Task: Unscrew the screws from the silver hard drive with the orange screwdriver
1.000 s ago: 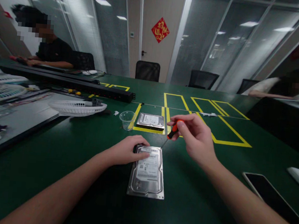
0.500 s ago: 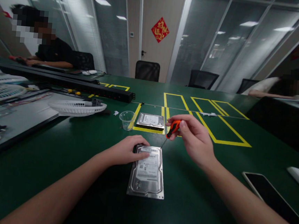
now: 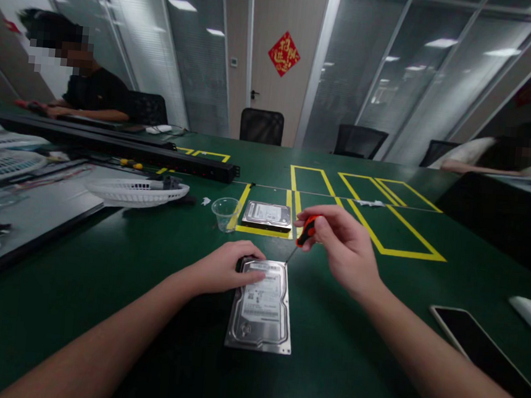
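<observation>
A silver hard drive [image 3: 261, 310] with a white label lies on the green table, its long side pointing away from me. My left hand [image 3: 234, 267] grips its far left corner, thumb across the label and fingers over the far edge. In my right hand [image 3: 348, 243] is a red-and-black screwdriver [image 3: 308, 230], held by the handle between thumb and fingers. The shaft slants down to the left, and its tip is at the drive's far right corner. Whether a screw sits under the tip is too small to tell.
Beyond lies a second hard drive [image 3: 268, 215] inside yellow tape, with a clear plastic cup [image 3: 225, 214] to its left. A white fan grille [image 3: 136, 192] and a long black bar [image 3: 158, 152] lie left. A phone [image 3: 480, 348] rests right. Two people sit across the table.
The screwdriver handle has turned slightly in my right hand, and the fingers have shifted a little. My left hand and the hard drive stay where they were.
</observation>
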Available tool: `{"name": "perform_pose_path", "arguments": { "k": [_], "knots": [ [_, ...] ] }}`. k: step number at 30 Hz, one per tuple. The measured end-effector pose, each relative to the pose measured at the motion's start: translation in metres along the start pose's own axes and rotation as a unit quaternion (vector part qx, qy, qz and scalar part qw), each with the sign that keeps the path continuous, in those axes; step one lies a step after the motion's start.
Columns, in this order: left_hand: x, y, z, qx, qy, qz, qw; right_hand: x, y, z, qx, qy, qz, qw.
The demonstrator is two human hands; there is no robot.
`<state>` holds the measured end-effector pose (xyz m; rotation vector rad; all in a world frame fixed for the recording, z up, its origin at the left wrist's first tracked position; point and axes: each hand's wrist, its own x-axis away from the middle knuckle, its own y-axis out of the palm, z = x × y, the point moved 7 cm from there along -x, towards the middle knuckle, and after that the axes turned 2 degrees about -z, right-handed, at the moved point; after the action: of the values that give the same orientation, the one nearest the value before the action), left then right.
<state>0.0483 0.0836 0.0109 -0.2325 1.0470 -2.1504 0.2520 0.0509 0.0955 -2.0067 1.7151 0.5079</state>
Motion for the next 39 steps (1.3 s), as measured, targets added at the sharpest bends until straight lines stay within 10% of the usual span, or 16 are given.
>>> {"name": "perform_pose_path", "arguments": {
  "k": [39],
  "knots": [
    [0.000, 0.000, 0.000, -0.001, -0.010, -0.009, 1.000, -0.001, -0.002, -0.005, 0.019, 0.008, 0.032, 0.999]
  ]
}}
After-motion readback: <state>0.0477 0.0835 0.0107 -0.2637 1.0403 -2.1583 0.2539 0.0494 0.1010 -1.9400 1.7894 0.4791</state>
